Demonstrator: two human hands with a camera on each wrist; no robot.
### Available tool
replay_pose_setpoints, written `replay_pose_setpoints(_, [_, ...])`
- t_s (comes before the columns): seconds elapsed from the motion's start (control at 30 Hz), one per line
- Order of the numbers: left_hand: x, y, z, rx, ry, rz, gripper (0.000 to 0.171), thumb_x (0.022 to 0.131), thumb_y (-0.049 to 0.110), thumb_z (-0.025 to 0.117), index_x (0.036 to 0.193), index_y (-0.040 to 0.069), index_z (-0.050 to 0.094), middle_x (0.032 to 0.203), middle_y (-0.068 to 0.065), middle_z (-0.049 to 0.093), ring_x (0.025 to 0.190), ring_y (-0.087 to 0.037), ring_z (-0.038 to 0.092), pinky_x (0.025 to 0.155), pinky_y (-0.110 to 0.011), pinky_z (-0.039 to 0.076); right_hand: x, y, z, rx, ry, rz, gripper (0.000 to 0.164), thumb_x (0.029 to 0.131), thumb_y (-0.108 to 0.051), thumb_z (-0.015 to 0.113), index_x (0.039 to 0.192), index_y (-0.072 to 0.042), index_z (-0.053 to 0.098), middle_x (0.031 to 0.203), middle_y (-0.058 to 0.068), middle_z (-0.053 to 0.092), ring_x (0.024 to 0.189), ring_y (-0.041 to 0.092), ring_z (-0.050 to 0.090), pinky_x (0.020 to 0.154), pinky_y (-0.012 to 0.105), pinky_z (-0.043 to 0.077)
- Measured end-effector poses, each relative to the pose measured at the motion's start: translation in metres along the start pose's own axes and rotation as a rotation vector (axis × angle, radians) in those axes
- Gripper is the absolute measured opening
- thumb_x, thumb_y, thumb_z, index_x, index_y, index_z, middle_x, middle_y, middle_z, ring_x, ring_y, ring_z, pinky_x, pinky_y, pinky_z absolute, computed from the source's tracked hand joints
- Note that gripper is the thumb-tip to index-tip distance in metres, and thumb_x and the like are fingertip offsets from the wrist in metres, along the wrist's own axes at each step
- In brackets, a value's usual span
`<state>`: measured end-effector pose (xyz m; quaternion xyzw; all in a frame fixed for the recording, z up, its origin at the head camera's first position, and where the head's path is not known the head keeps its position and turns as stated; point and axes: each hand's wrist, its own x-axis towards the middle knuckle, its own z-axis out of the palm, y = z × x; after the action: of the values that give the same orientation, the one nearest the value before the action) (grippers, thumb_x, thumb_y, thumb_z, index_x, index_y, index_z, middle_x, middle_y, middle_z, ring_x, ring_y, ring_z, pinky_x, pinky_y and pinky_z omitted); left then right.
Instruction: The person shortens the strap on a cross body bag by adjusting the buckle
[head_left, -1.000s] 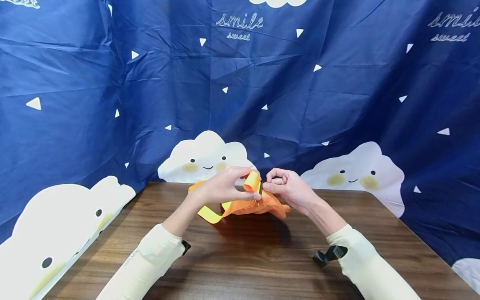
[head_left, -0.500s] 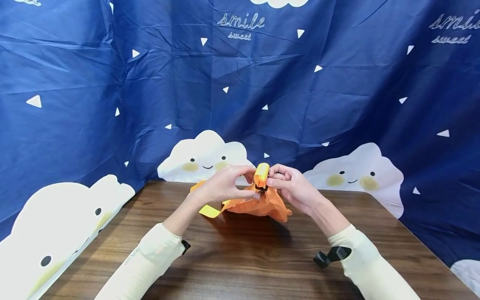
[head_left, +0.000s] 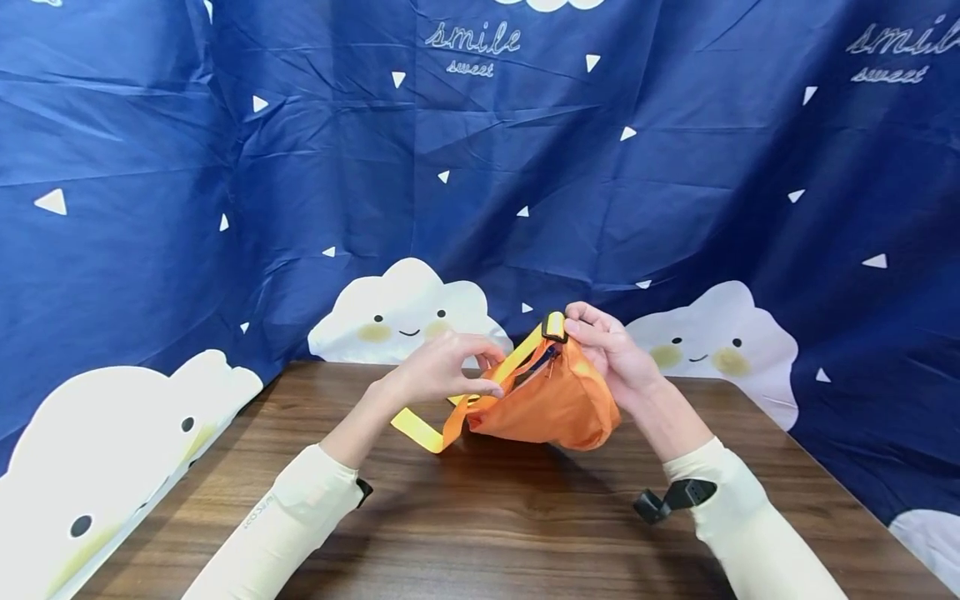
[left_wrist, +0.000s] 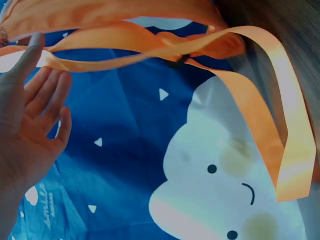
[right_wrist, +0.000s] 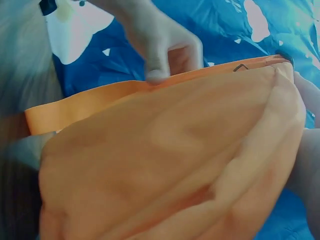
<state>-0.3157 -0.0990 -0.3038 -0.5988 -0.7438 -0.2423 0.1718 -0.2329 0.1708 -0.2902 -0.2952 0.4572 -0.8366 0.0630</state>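
An orange waist bag point(head_left: 547, 408), its zipper top partly open on a dark inside, is held up just over the table, tilted up to the right. My right hand point(head_left: 611, 350) pinches its upper right corner by the black strap slider point(head_left: 554, 327). From that slider the yellow-orange strap point(head_left: 519, 354) runs down to the left. My left hand point(head_left: 450, 367) holds this strap loosely between thumb and fingers, close to the bag's opening; in the left wrist view the thumb point(left_wrist: 31, 55) crosses in front of it. The folded strap tail point(left_wrist: 295, 150) hangs free at the left end.
A brown wood-grain table point(head_left: 495, 525) lies beneath both hands. Behind it hangs a blue curtain point(head_left: 480, 183) printed with white clouds and triangles. Black wrist straps point(head_left: 690, 493) sit over the pale sleeves point(head_left: 300, 500).
My right hand has moved right and slightly up, drawing the slider and bag corner along. The short strap loop has become a straight run, and more of the bag shows. The left hand stays nearly in place.
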Motion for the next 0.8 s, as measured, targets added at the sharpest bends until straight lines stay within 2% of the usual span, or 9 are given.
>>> replay_pose_setpoints(0.13, [0.000, 0.000, 0.003, -0.051, 0.006, -0.018, 0.046, 0.085, 0.039, 0.084, 0.120, 0.014, 0.069, 0.108, 0.008, 0.069, 0.101, -0.009, 0.064, 0.090, -0.025, 0.049, 0.001, -0.002, 0.001, 0.006, -0.010, 0.009, 0.017, 0.105, 0.004, 0.045, 0.105, -0.005, 0.059, 0.093, 0.007, 0.065, 0.080, 0.016, 0.066, 0.069, 0.025, 0.055])
replay_pose_setpoints(0.27, [0.006, 0.004, 0.010, -0.214, 0.018, -0.067, 0.065, 0.090, 0.038, 0.080, 0.144, 0.013, 0.056, 0.124, 0.006, 0.066, 0.113, -0.009, 0.061, 0.099, -0.031, 0.047, 0.003, -0.003, 0.001, -0.034, -0.007, 0.033, 0.017, 0.105, 0.004, 0.044, 0.104, -0.006, 0.058, 0.093, 0.006, 0.063, 0.080, 0.015, 0.063, 0.070, 0.025, 0.054])
replay_pose_setpoints(0.37, [0.011, -0.006, 0.015, -0.415, 0.052, -0.150, 0.052, 0.095, 0.019, 0.071, 0.145, 0.013, 0.055, 0.113, -0.002, 0.070, 0.100, -0.014, 0.065, 0.086, -0.032, 0.052, -0.003, -0.014, -0.003, -0.057, 0.014, 0.018, 0.020, 0.105, 0.005, 0.041, 0.104, -0.007, 0.058, 0.093, 0.008, 0.064, 0.080, 0.018, 0.065, 0.071, 0.027, 0.055])
replay_pose_setpoints(0.43, [0.009, -0.023, 0.012, -0.561, 0.116, -0.256, 0.041, 0.096, 0.008, 0.062, 0.137, 0.015, 0.061, 0.099, -0.006, 0.069, 0.079, -0.017, 0.064, 0.067, -0.029, 0.053, -0.011, -0.028, -0.011, -0.036, 0.005, -0.014, 0.026, 0.105, 0.005, 0.035, 0.104, -0.005, 0.059, 0.092, 0.011, 0.065, 0.080, 0.021, 0.065, 0.072, 0.031, 0.056])
replay_pose_setpoints(0.53, [-0.001, -0.056, -0.005, -0.769, 0.309, -0.421, 0.032, 0.096, -0.001, 0.055, 0.123, 0.013, 0.066, 0.088, -0.006, 0.064, 0.066, -0.015, 0.055, 0.060, -0.025, 0.047, -0.024, -0.058, -0.029, 0.068, -0.034, -0.034, 0.036, 0.107, 0.001, 0.025, 0.105, -0.002, 0.060, 0.091, 0.017, 0.065, 0.081, 0.028, 0.063, 0.076, 0.039, 0.055])
replay_pose_setpoints(0.6, [-0.010, -0.079, -0.024, -0.882, 0.442, -0.476, 0.027, 0.097, -0.004, 0.055, 0.116, 0.011, 0.067, 0.086, -0.005, 0.061, 0.060, -0.013, 0.050, 0.059, -0.023, 0.047, -0.030, -0.083, -0.046, 0.187, -0.065, -0.005, 0.039, 0.107, -0.002, 0.021, 0.103, 0.001, 0.059, 0.090, 0.022, 0.063, 0.081, 0.031, 0.058, 0.078, 0.045, 0.052])
replay_pose_setpoints(0.7, [-0.021, -0.107, -0.051, -1.002, 0.558, -0.459, 0.026, 0.097, -0.011, 0.053, 0.113, 0.005, 0.066, 0.084, -0.003, 0.057, 0.058, -0.011, 0.044, 0.061, -0.023, 0.047, -0.036, -0.119, -0.069, 0.341, 0.006, 0.056, 0.031, 0.107, -0.004, 0.026, 0.096, 0.003, 0.054, 0.087, 0.022, 0.058, 0.078, 0.033, 0.051, 0.075, 0.047, 0.047])
replay_pose_setpoints(0.77, [-0.024, -0.119, -0.067, -0.978, 0.566, -0.443, 0.025, 0.098, -0.011, 0.054, 0.113, 0.005, 0.067, 0.084, -0.004, 0.059, 0.057, -0.011, 0.045, 0.058, -0.023, 0.047, -0.038, -0.139, -0.080, 0.370, 0.093, 0.057, 0.024, 0.105, -0.003, 0.031, 0.093, 0.003, 0.052, 0.085, 0.020, 0.055, 0.075, 0.033, 0.050, 0.074, 0.046, 0.045])
replay_pose_setpoints(0.8, [-0.022, -0.123, -0.075, -0.945, 0.563, -0.435, 0.024, 0.098, -0.010, 0.055, 0.112, 0.005, 0.068, 0.083, -0.004, 0.058, 0.057, -0.012, 0.044, 0.057, -0.022, 0.046, -0.038, -0.147, -0.083, 0.334, 0.141, 0.042, 0.022, 0.105, -0.002, 0.035, 0.092, 0.002, 0.052, 0.084, 0.018, 0.054, 0.073, 0.032, 0.050, 0.072, 0.043, 0.044])
